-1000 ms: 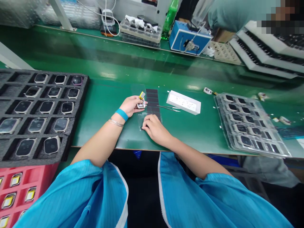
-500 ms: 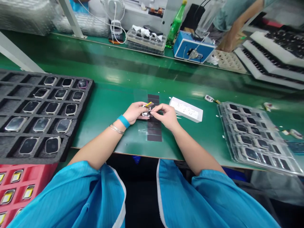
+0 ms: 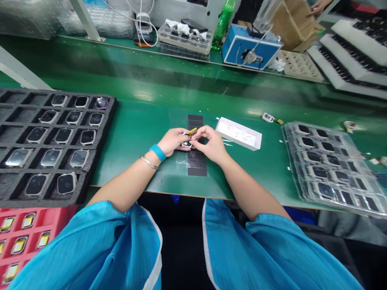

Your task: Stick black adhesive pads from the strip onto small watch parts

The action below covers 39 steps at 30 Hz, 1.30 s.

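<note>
My left hand [image 3: 171,141] is closed round a small silver watch case [image 3: 186,141] with a yellow tab [image 3: 192,130] sticking up from it. My right hand [image 3: 211,143] meets it from the right, its fingertips pinched at the top of the case. Both hands hover just above a clear film sheet carrying a column of dark rectangular pads [image 3: 196,161] on the green bench. What the right fingertips pinch is too small to make out.
A black foam tray [image 3: 99,133] of watch cases lies at the left, a red tray [image 3: 60,219] below it. A white box [image 3: 239,133] sits right of my hands, a clear blister tray [image 3: 290,133] of parts further right. A blue device [image 3: 252,48] and bottle stand behind.
One second ago my right hand pressed on the near end of the film sheet. It has since lifted and joined my left hand at the watch case.
</note>
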### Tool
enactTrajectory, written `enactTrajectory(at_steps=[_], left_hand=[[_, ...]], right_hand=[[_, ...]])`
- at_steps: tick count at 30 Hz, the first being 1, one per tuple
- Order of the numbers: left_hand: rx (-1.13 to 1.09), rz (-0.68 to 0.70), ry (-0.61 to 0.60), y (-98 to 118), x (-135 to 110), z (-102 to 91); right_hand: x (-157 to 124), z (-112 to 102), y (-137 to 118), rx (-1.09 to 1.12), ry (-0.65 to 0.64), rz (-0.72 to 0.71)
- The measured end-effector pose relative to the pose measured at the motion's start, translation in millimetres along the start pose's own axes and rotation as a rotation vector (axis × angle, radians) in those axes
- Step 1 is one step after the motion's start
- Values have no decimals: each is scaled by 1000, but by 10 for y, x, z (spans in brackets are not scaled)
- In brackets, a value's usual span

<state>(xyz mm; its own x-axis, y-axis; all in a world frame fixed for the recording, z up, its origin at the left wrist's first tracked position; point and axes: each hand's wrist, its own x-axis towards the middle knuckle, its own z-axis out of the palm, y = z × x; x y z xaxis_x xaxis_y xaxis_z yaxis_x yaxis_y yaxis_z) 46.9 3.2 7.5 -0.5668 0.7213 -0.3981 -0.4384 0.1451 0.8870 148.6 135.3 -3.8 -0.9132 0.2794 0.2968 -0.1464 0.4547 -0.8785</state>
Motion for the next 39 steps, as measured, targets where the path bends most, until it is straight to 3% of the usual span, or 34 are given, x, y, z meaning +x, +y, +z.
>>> enactTrajectory(at_steps=[4, 8, 11, 13, 17, 19, 25, 30, 34, 39], left_hand=[[-32, -10, 29, -16, -17, 39], [-97, -49, 35, -20, -4, 72], [-129, -74, 34, 3, 19, 49], [-124, -79, 26, 9, -11, 47], [-85, -65, -31, -14, -58, 35], [-82, -63, -53, -16, -43, 14], [-110, -76, -178, 13, -36, -27], [-81, -33, -60, -29, -23, 4], [-245, -78, -43, -14, -7, 2], [-398, -105, -65, 16, 1, -39]], right_hand=[[-47, 28, 5, -112, 12, -69], [-87, 28, 44, -378, 55, -193], [-49, 9, 87, -486, 147, -227], [-28, 5, 102, -407, 194, -159], [8, 7, 174, -26, 88, 76], [24, 0, 195, 14, 88, 111], [-3, 0, 29, -204, 199, -37], [-40, 51, -18, -369, 179, -176], [-67, 103, -28, -532, 126, -320], [-76, 96, -22, -569, 59, -326]])
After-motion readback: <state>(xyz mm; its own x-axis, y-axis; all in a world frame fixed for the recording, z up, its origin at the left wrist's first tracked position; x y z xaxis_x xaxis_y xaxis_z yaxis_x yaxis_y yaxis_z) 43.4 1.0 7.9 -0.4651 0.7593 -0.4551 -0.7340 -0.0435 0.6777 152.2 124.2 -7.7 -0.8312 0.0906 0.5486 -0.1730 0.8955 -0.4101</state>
